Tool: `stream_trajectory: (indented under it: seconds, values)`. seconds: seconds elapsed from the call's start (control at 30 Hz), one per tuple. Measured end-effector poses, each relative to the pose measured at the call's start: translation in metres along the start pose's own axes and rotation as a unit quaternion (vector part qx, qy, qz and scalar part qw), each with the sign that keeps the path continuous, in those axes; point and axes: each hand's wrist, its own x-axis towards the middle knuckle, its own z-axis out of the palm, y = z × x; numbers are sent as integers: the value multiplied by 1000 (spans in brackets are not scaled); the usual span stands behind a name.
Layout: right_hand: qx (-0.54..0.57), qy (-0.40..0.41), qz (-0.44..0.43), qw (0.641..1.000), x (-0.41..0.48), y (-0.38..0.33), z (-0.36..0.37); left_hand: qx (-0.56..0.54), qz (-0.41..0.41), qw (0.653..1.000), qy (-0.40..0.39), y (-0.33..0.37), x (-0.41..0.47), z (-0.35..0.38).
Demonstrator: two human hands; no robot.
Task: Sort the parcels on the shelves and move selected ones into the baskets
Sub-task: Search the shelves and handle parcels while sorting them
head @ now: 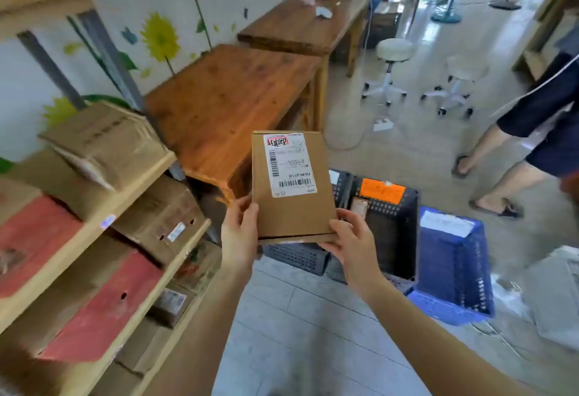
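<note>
I hold a flat brown cardboard parcel (293, 207) with a white shipping label, face up, in front of me. My left hand (239, 229) grips its lower left edge and my right hand (351, 243) grips its lower right corner. Right behind and below the parcel a black basket (391, 239) with an orange label stands on the floor. A blue basket (454, 267) with a white sheet in it stands to its right. The wooden shelves (131, 201) on my left carry several brown and red parcels.
Two wooden tables (232, 95) stand along the flowered wall beyond the shelves. Two white stools (391, 63) and a power strip are on the floor further back. A person's legs in sandals (488, 176) are at the right, close to the baskets.
</note>
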Motion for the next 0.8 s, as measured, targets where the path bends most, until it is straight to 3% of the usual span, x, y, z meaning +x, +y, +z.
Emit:
stream_trajectory:
  seconds: [0.13,0.37,0.47,0.63,0.8]
  values:
    - [-10,106,22,994,51,-2,-80,45,-92,979,-176,-22,22,100]
    - [-10,261,88,961,144,15,-215,102,-213,883,-405,-70,57,272]
    - [4,310,143,940,181,27,-265,119,-253,859,-430,-98,69,344]
    - [39,362,220,905,236,59,-362,76,-368,843,-386,-168,72,458]
    - [23,415,262,871,282,96,-459,105,-467,774,-414,-244,54,549]
